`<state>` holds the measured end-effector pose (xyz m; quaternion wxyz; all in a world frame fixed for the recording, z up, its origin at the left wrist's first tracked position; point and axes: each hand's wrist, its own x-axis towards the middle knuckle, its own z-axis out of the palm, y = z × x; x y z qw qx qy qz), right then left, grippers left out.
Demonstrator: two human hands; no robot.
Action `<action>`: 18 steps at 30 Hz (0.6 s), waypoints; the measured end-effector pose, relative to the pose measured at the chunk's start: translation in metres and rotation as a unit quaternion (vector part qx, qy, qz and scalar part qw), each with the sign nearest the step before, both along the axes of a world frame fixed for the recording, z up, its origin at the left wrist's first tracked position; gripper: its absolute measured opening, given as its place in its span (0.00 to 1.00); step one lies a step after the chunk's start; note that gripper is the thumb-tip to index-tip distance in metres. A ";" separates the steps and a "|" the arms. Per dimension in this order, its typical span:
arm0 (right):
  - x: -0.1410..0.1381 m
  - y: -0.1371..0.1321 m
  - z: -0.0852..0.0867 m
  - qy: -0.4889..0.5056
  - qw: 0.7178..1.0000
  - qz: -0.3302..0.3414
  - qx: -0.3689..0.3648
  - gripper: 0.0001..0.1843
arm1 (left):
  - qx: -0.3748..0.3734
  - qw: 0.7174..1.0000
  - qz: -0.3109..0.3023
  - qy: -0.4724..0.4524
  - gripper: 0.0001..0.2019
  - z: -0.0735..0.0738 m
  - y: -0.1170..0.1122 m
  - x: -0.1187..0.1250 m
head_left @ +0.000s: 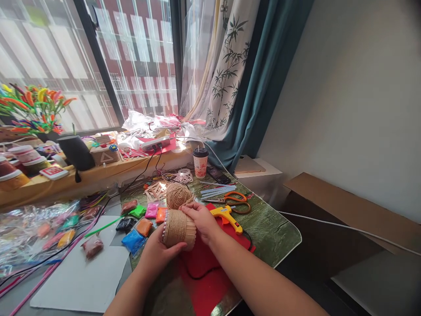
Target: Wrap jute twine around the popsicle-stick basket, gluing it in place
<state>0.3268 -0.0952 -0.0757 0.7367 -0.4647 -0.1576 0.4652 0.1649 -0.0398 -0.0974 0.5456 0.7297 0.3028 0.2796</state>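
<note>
My left hand (pixel 159 251) is closed round a small round pot (pixel 176 228) wrapped in jute twine, tilted on its side. Pearl-like beads line its left rim, and bare wooden slats show past the twine on the right. At the pot's upper right, my right hand (pixel 201 219) pinches the twine (pixel 188 203) between thumb and fingers. Just behind sits a ball of jute twine (pixel 178 195). A yellow hot glue gun (pixel 228 217) lies right of my right hand, partly over a red sheet (pixel 210 285).
Orange-handled scissors (pixel 235 198), glue sticks (pixel 217 191) and a lidded paper cup (pixel 200 162) stand or lie at the back right. Several coloured clay packets (pixel 134 239) and a white board (pixel 85 276) are to the left. A black cord (pixel 200 277) crosses the red sheet.
</note>
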 end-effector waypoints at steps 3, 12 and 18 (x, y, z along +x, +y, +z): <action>0.000 0.000 -0.002 -0.049 0.999 -0.012 -0.009 0.21 | -0.007 1.000 -0.014 0.011 0.27 0.009 0.004 -0.003; -0.022 0.003 -0.019 -0.183 0.982 -0.037 0.004 0.15 | -0.241 0.969 0.053 0.019 0.21 0.037 0.005 -0.005; -0.026 0.000 -0.014 -0.123 0.992 -0.032 -0.003 0.18 | -0.193 0.978 0.058 0.045 0.24 0.032 0.004 -0.002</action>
